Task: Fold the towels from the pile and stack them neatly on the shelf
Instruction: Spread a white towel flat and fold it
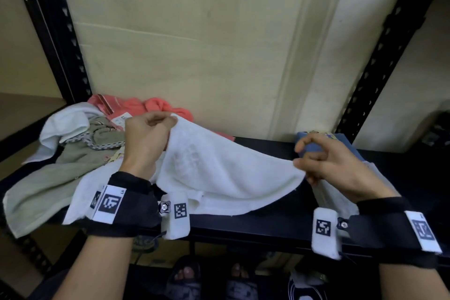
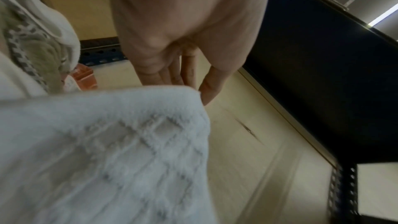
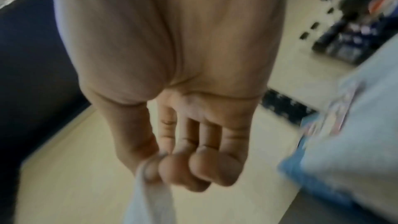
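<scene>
A white towel hangs stretched between my two hands above the black shelf. My left hand pinches its far left corner, raised above the pile. My right hand pinches the right corner between thumb and curled fingers. The left wrist view shows the white towel with a diamond weave under my fingers. Seen from the right wrist, the towel's edge is bunched in my curled fingers. An unfolded pile lies at the left: a green towel, a white one and a coral one.
A folded blue towel with a pale one beside it lies on the shelf's right end, behind my right hand. Black perforated uprights frame the shelf, with a pale wall behind. Feet in sandals show below the shelf.
</scene>
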